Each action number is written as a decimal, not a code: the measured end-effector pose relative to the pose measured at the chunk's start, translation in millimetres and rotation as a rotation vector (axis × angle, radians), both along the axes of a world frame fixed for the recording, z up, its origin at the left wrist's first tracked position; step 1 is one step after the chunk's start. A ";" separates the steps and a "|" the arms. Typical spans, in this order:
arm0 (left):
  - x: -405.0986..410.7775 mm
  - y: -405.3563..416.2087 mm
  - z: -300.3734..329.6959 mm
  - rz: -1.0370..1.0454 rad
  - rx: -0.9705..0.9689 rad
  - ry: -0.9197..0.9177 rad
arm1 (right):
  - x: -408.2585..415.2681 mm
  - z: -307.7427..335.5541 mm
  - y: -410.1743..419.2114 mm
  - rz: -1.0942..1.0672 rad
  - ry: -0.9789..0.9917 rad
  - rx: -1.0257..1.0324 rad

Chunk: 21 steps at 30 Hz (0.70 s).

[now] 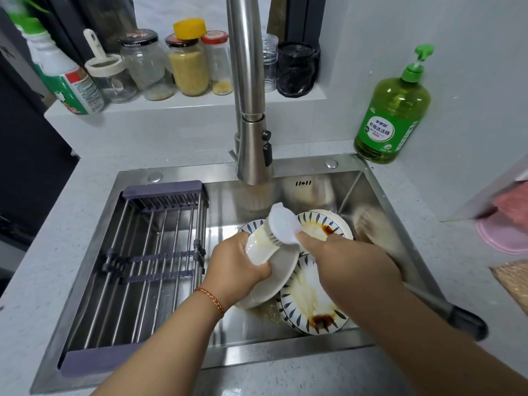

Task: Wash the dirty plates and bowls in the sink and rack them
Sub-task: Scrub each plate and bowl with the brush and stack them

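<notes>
Gripping a white bowl (261,250) by its rim, the left hand (234,267) is holding it tilted on its side above the stainless sink (368,192), fingers curled round the edge. Its wrist is wearing an orange braided bracelet (212,298). Right hand (345,261) is grasping a white dish brush (281,225), pressing the bristles against the bowl's yellow-smeared outer wall. Below them, leaf-patterned plates are lying in the basin: one (311,304) stained with brown sauce under the right forearm, another (325,224) just behind the brush. A metal drying rack (148,252) is sitting across the left half of the sink, with nothing on it. The faucet (251,110) is hanging over the dishes. A green dish soap bottle (393,110) is standing on the counter at the far right corner, and jars (187,64) are lining the ledge behind.
</notes>
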<state>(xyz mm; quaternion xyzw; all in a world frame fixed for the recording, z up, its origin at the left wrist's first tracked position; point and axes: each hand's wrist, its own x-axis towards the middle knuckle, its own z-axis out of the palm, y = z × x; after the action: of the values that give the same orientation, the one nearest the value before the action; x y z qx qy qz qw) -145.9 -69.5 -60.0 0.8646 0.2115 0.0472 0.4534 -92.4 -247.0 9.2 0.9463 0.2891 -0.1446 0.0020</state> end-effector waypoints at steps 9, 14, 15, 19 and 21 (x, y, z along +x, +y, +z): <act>-15.0 3.5 -2.4 0.300 -0.432 -0.139 | 34.4 -53.6 -19.6 -0.280 0.424 0.367; -20.5 -4.2 -3.2 0.500 -0.622 -0.267 | 9.1 -86.4 -12.3 -0.643 0.736 0.647; -20.5 -8.7 -4.8 0.536 -0.694 -0.278 | 3.7 -90.1 -8.2 -0.719 0.799 0.747; -26.1 -29.4 -12.1 0.530 -0.898 -0.241 | -5.9 -101.9 -1.1 -0.910 0.933 1.050; -30.0 -29.2 -17.7 0.428 -0.890 -0.201 | -4.0 -103.6 -6.7 -0.910 0.973 1.111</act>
<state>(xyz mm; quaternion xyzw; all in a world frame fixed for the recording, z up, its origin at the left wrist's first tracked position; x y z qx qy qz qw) -176.0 -98.7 -77.7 0.5160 0.3388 0.1275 0.7763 -96.4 -253.8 -94.4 0.6669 -0.1202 -0.3580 -0.6423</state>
